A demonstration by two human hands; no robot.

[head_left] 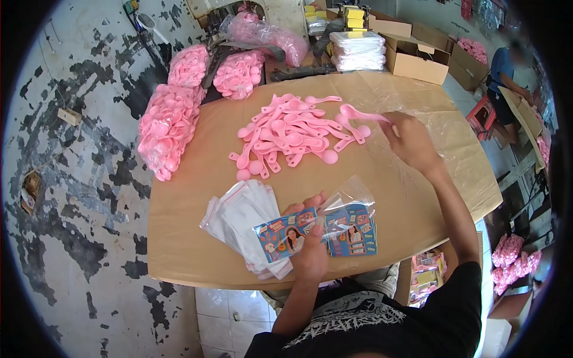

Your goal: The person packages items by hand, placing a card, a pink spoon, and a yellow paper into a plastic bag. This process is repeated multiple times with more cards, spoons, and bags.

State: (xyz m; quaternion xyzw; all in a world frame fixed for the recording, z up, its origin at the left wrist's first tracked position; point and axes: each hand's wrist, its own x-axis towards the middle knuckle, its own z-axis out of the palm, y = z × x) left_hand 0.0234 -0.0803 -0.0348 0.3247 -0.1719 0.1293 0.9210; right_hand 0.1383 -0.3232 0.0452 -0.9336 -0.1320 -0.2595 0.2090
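Observation:
My right hand (410,140) pinches the handle end of a pink spoon (357,114) at the right side of a heap of pink spoons (289,131). My left hand (311,253), near the table's front edge, is closed on a blue printed card (276,243) and a clear plastic bag (356,192), whose upper end stands out to the right. Under that bag lies a stack of similar printed cards (361,246). To the left of this hand is a fanned pile of clear zip bags (239,212), partly covered by the card.
Bulging bags of pink spoons (169,128) stand at the table's left edge. At the back are stacked white packs (358,51) and an open cardboard box (418,62). Loose clear film (441,128) lies on the brown-covered table (197,197). Another person (504,77) sits far right.

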